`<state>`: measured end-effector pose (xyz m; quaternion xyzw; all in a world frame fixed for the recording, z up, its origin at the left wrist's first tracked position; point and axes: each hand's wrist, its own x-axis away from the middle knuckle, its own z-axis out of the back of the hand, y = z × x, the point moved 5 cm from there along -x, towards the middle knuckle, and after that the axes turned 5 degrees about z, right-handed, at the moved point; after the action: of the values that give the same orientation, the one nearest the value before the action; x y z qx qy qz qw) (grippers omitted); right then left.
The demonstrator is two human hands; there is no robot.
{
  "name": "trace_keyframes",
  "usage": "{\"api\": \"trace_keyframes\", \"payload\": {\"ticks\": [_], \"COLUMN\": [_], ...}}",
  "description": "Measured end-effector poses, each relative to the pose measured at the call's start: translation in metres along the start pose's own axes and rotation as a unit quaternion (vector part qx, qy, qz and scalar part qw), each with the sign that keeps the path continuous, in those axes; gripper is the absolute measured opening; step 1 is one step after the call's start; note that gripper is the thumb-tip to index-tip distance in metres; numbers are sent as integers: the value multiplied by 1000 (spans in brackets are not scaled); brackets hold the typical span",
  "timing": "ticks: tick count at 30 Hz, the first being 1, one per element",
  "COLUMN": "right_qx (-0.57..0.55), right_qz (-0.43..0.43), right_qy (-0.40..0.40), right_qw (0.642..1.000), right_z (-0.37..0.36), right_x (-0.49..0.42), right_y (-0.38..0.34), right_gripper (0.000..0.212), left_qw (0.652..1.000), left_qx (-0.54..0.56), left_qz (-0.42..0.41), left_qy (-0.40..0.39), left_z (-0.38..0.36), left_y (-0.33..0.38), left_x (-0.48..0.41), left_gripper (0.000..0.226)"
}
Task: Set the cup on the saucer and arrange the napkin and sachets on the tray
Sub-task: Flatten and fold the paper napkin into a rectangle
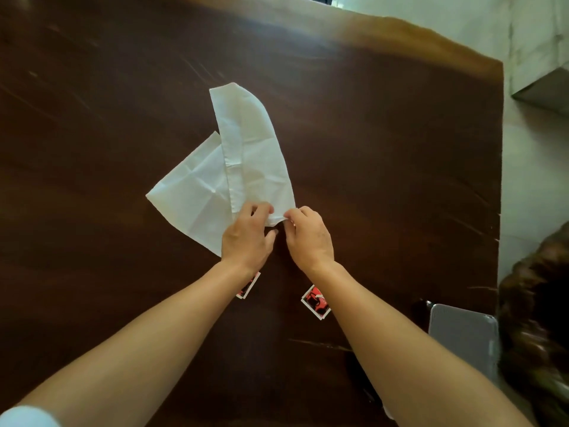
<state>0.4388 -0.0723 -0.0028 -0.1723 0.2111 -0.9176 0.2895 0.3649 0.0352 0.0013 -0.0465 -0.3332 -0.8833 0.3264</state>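
Observation:
A white napkin [215,180] lies partly folded on the dark wooden table [385,149], one flap turned over towards the far side. My left hand [246,235] and my right hand [308,235] both pinch its near corner, close together. Two red and white sachets lie on the table near me: one sachet [315,302] beside my right forearm, the other sachet [248,288] mostly hidden under my left wrist. No cup, saucer or tray is in view.
A grey phone-like slab [462,337] lies at the table's near right edge. The right edge of the table borders a pale floor [535,167]. A dark brown carved object [535,318] stands off the right side.

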Motion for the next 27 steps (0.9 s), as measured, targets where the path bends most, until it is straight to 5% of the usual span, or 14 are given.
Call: {"api": "trace_keyframes", "payload": {"ticks": [3, 12, 27], "right_qx": [-23, -53, -27], "right_qz": [25, 21, 84], "right_qy": [10, 92, 263], "right_qw": [999, 994, 961], "right_z": [7, 82, 233], "right_x": [15, 66, 151], "right_y": [-9, -43, -74], "right_gripper": [18, 15, 11], "left_qw": [999, 986, 915], "left_qx": [7, 47, 106], "left_qz": [-20, -102, -191], "left_qy": [31, 126, 339], "left_z": [14, 71, 232], "left_y": [8, 62, 139], "left_x": [6, 74, 192], "left_gripper": [17, 18, 19]}}
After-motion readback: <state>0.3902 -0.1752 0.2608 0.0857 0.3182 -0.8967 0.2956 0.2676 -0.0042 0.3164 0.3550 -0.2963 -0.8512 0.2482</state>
